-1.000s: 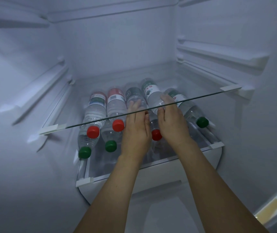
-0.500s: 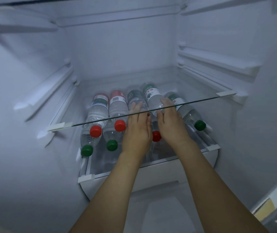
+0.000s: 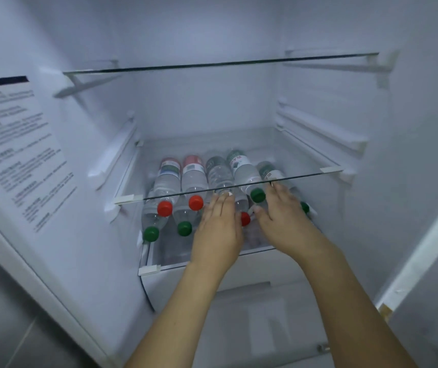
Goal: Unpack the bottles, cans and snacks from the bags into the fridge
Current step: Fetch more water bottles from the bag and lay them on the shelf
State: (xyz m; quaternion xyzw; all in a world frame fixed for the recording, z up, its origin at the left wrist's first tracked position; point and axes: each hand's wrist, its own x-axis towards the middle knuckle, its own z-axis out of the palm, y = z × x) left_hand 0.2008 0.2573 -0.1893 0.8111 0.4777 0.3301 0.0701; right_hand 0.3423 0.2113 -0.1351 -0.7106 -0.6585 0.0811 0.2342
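Both hands, left [image 3: 216, 229] and right [image 3: 282, 221], are lying flat with straight fingers on the bottles [image 3: 194, 179], which are stacked lying down along the shelf's [image 3: 148, 269] front edge. Judged heavy, stiff, round and prone to rolling; best taken mid-body.

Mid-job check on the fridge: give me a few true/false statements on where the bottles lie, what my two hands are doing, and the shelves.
1. The bottles lie on their sides, caps toward the door. True.
2. Every visible cap is red. False: red caps and green caps are mixed.
3. The left hand grips a can. False: no can is in view; its straight fingers reach in among the bottles.
4. The right hand lies flat, fingers straight, over the bottles on the right. True.
5. The upper glass shelf is loaded with snacks. False: nothing shows on it.
6. A lower glass shelf spans just above the bottles. True.
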